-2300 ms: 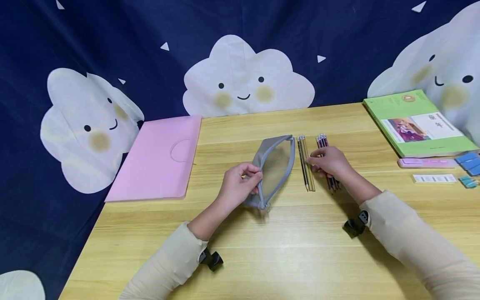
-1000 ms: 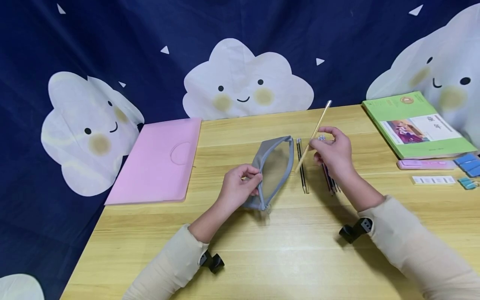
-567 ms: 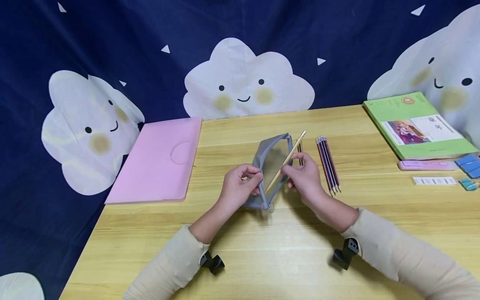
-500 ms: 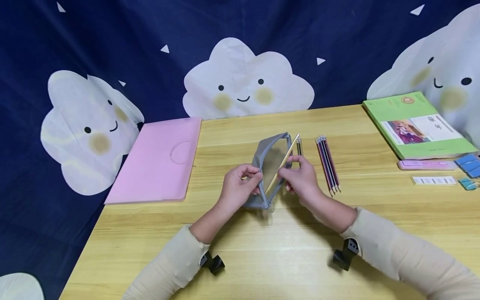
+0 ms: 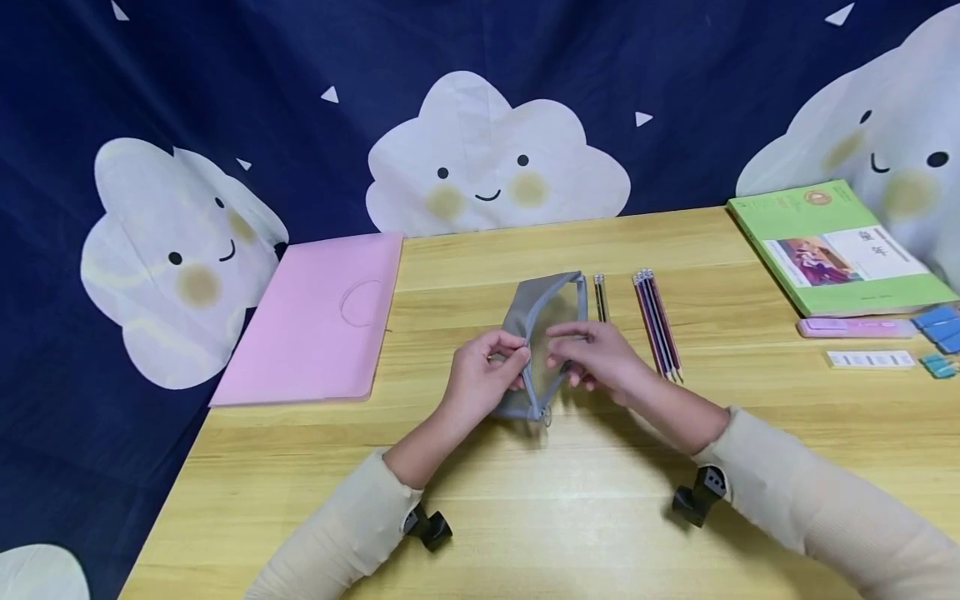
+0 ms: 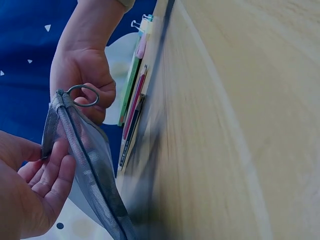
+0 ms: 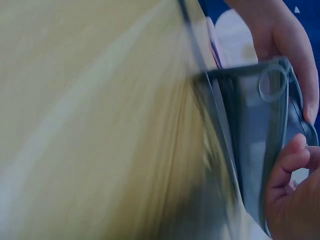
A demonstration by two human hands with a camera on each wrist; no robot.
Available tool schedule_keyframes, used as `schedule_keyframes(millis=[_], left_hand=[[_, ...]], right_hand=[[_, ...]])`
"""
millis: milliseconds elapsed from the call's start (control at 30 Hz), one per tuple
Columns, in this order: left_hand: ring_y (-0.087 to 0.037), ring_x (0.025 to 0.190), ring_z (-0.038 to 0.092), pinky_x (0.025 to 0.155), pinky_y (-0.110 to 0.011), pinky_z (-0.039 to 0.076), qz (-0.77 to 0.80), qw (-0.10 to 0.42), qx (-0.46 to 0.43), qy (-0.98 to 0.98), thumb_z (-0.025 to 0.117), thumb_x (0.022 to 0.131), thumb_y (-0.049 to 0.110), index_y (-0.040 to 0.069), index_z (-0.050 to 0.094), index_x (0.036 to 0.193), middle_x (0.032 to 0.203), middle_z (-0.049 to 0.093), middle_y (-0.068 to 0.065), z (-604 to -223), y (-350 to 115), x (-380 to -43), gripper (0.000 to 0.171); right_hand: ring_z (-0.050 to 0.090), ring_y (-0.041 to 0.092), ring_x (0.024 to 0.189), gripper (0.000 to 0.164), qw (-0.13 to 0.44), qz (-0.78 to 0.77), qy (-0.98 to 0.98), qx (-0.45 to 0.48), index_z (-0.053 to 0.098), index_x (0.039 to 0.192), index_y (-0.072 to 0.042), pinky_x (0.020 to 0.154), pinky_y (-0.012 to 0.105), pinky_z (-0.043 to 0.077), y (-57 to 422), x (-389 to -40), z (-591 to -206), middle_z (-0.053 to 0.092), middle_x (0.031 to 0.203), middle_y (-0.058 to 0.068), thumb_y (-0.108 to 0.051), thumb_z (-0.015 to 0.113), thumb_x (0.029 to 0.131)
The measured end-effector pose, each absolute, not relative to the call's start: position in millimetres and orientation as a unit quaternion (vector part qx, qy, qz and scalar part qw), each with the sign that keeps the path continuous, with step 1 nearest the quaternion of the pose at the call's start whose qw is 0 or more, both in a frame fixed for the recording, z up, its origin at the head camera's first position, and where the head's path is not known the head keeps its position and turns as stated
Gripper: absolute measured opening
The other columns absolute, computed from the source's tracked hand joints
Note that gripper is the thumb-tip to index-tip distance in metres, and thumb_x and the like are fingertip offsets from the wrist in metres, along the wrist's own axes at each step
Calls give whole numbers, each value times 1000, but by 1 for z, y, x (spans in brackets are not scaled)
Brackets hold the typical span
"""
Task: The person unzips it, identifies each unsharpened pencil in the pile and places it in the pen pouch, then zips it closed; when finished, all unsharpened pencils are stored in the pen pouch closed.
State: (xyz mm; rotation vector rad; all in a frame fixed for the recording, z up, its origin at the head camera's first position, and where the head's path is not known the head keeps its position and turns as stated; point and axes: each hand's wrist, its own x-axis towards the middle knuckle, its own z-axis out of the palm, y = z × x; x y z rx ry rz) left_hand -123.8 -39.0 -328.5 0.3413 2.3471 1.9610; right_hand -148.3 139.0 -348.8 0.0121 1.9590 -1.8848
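Observation:
A grey mesh zip pouch (image 5: 555,333) stands with its mouth spread, a ring on its zip end. Its left edge is pinched between thumb and fingers of my left hand (image 5: 486,368). My right hand (image 5: 596,354) is at the right edge of the mouth, fingers loosely extended over the opening, with nothing visible between them. Right of the pouch lie a few dark pencils (image 5: 602,298), partly covered by the right hand. Further right is a bundle of several red-and-black pencils (image 5: 657,325). No gold pencil shows in the hand; the pouch's inside is hard to make out.
A pink folder (image 5: 315,321) lies at the left. At the right are a green book (image 5: 832,250), a pink highlighter (image 5: 855,327), a white strip (image 5: 870,359), blue pieces (image 5: 937,325) and teal binder clips (image 5: 937,365). A cloud-patterned curtain (image 5: 487,50) hangs behind the table.
My right hand picked up a gold pencil from beside the pouch, brought it left into the pouch's mouth and let go. The left hand kept its pinch on the edge.

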Motion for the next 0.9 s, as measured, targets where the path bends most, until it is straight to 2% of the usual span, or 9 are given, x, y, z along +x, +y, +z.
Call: schedule_keyframes(millis=[167, 267, 433, 567, 900], left_hand=[[-32, 55, 57, 51, -35, 53, 637, 26, 111, 762, 57, 79, -1, -7, 58, 88, 75, 57, -16, -328, -40, -125, 11], [-33, 55, 57, 52, -35, 53, 640, 27, 111, 760, 57, 80, -1, -8, 57, 88, 75, 57, -17, -327, -40, -124, 11], [-32, 55, 57, 52, -35, 53, 641, 31, 109, 759, 57, 79, -2, -8, 57, 88, 75, 57, -17, -327, -40, -124, 11], [-33, 55, 57, 53, -35, 53, 642, 32, 108, 759, 57, 80, -2, -8, 57, 89, 75, 57, -16, -326, -40, -124, 11], [-33, 55, 56, 53, -35, 53, 644, 34, 106, 757, 57, 80, -2, -8, 57, 89, 75, 57, -17, -326, -39, -123, 11]], right_hand=[[49, 9, 41, 41, 117, -654, 747, 22, 45, 120, 0, 32, 18, 36, 168, -163, -346, 62, 82, 17, -11, 55, 82], [51, 10, 41, 41, 84, -623, 776, 45, 45, 121, 1, 32, 19, 37, 187, -175, -350, 63, 77, 14, -13, 54, 83], [50, 8, 43, 47, 117, -590, 795, 81, 41, 125, 0, 35, 19, 38, 206, -188, -361, 63, 71, 5, -21, 53, 85], [50, 8, 44, 47, 145, -576, 800, 83, 40, 125, -1, 36, 19, 38, 209, -192, -368, 63, 71, 5, -23, 53, 85], [52, 14, 46, 43, 124, -480, 867, 42, 49, 115, 0, 34, 24, 39, 205, -197, -374, 63, 68, 8, -27, 58, 81]])
